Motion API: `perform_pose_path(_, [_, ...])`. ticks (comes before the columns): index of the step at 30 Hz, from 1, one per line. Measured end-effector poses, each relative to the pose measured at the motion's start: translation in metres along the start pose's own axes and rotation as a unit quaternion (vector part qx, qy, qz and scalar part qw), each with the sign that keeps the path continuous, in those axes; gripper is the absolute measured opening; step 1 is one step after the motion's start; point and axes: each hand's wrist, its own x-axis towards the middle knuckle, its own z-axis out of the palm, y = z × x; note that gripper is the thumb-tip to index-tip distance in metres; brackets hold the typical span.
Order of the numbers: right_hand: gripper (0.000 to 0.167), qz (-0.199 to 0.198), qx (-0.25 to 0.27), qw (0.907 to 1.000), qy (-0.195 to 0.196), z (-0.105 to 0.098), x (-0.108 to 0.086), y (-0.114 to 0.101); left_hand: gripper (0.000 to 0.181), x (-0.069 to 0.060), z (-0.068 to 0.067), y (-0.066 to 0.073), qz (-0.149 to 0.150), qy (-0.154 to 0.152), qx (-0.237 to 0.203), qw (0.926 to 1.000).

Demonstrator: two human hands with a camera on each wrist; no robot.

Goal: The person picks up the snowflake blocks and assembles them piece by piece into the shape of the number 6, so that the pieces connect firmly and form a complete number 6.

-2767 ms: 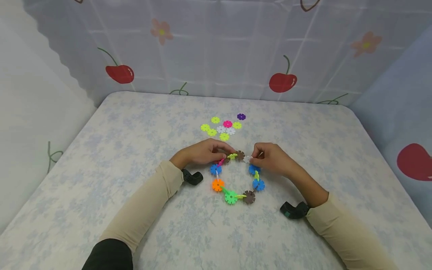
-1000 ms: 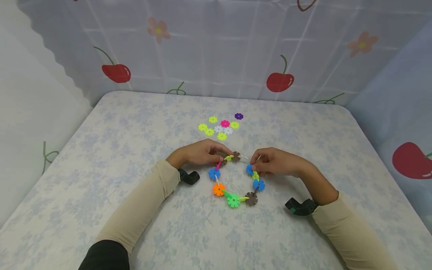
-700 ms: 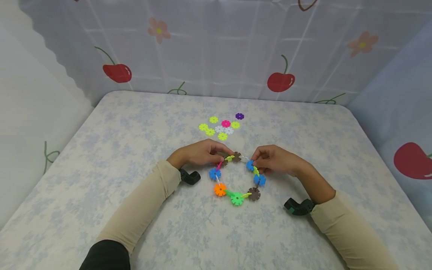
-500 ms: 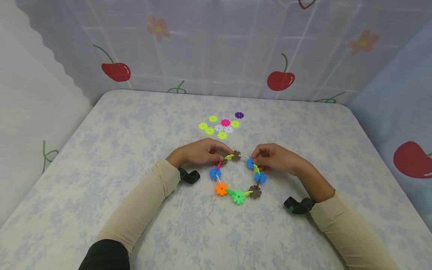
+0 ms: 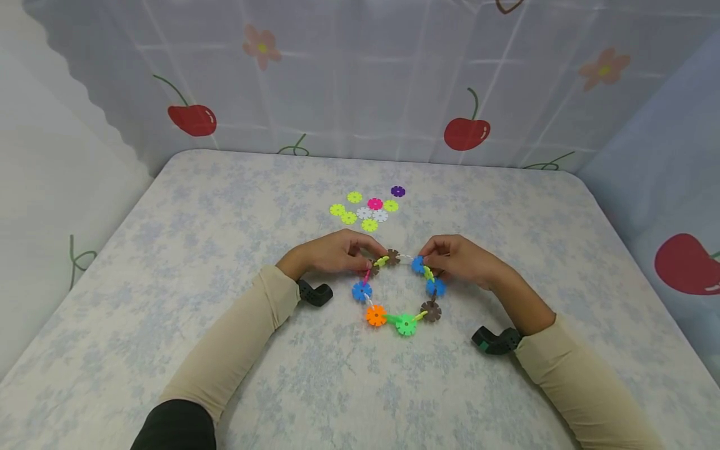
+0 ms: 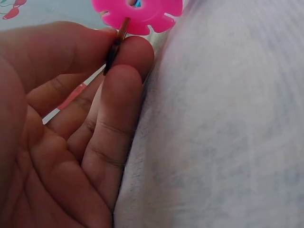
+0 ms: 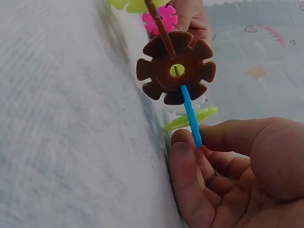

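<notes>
A blue disc (image 5: 418,265) is pinched at the tips of the right hand (image 5: 464,259), whereas nearly three seconds earlier the neighbouring white disc (image 5: 406,256) was gripped; the near side of the chain of slotted discs (image 5: 405,325) has since been swung to the right. A brown disc (image 6: 115,49), joined to a pink disc (image 6: 142,16), is kept clamped by the left hand (image 5: 340,251), the chain being spread in a ring between both. Loose lime, white, pink and purple discs (image 5: 375,204) are left undisturbed beyond. The surface (image 5: 270,375) is covered in pale blue-grey patterning, and is backed by a whitish curtain (image 5: 360,75) printed with red cherries (image 5: 467,134) and orange flowers (image 5: 604,70).
</notes>
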Motion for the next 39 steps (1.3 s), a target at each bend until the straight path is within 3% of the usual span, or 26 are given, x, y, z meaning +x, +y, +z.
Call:
perform_pose_path(5, [0.018,-0.012,0.003,0.9999,0.008,0.001,0.000,-0.001,0.033,0.000,0.000,0.001,0.002,0.000,0.008,1.0000])
perform_pose_path(14, [0.015,-0.039,0.025,0.9985,0.027,0.007,0.005,0.001,0.033,0.001,0.002,0.002,0.012,0.005,-0.019,0.9997])
perform_pose_path(31, [0.013,-0.043,-0.001,0.9960,0.079,0.013,0.012,0.002,0.034,0.001,0.002,0.005,0.000,0.005,-0.016,0.9999])
perform_pose_path(39, [0.015,-0.062,-0.013,0.9948,0.079,0.014,0.014,0.002,0.032,0.001,0.001,0.003,0.015,-0.007,-0.027,0.9995])
